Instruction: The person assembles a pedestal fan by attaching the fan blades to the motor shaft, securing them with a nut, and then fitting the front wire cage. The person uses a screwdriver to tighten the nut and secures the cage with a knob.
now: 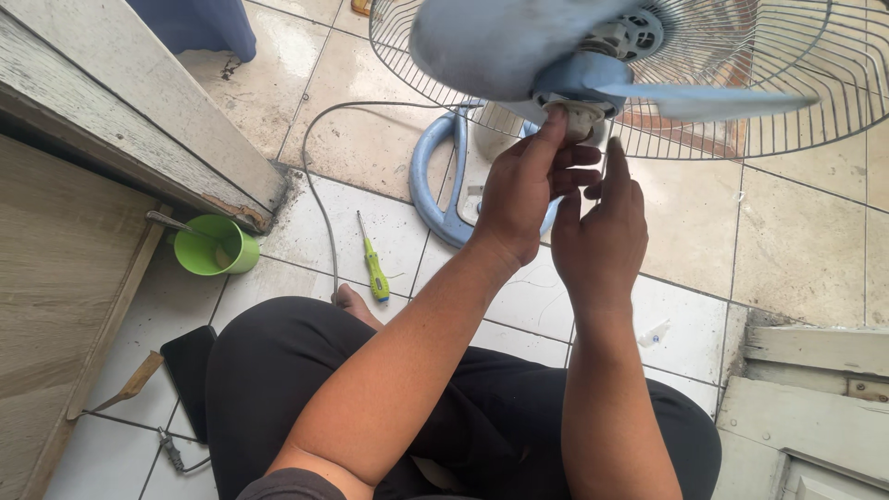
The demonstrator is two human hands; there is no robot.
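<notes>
Sitting cross-legged on the tiled floor in black trousers, the person has a dark phone at about 8 o'clock beside the knee, with a wooden-handled tool lying just left of it. Farther out at 10 o'clock stands a green plastic cup against a wooden board, and a green-and-yellow screwdriver lies near the grey power cord that curves up toward the fan's pale blue round base. At 12 o'clock both hands meet at the hub: the left hand pinches the white blade cap between thumb and forefinger, while the right hand is raised just beside it with fingers loosely extended, holding nothing that shows. The blue fan blade looks like light, smooth plastic, probably slippery with dust and apt to flex or crack at its thin edges, so the stiff hub seems the safer hold. Behind it the wire rear guard is springy and crowds the fingers. A blue cloth hangs at 11 o'clock, farthest off.
</notes>
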